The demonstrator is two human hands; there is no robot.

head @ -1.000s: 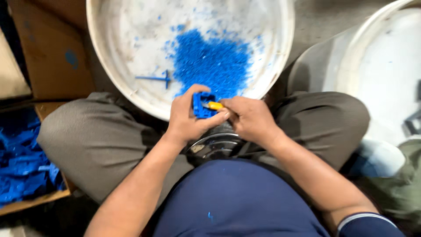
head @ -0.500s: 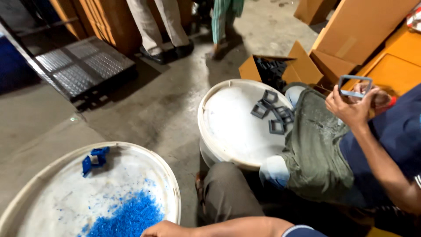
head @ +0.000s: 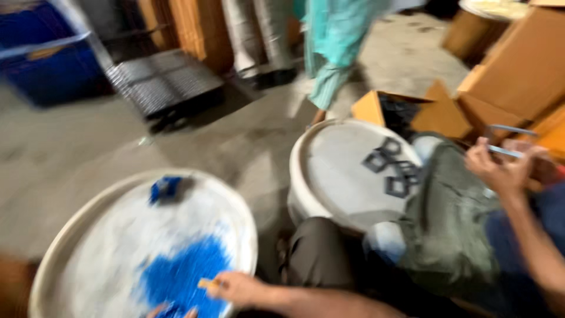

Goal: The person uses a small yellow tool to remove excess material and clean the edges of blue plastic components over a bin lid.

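Two round white drum lids in view. The near lid (head: 76, 235) carries one heap of blue shavings (head: 182, 277) toward its near edge and one blue part (head: 165, 187) at its far edge. The right hand (head: 241, 288) reaches flat over the heap, grip pinching a small orange tool (head: 206, 283). Only fingertips of the left hand (head: 170, 310) show, can't tell its grip. The other lid (head: 341, 171) holds roughly four dark square frames (head: 388, 165), beside a co-worker's hand (head: 500, 171).

The white round tray (head: 247, 235) at the lower left has bare surface in its upper half; a small blue part (head: 165, 187) and the blue heap (head: 185, 274) take some room. Grey floor (head: 118, 147) in the middle left is open. At right, a second white lid (head: 335, 171) carries dark frames (head: 388, 165), and a co-worker's knee (head: 453, 235) blocks passage.
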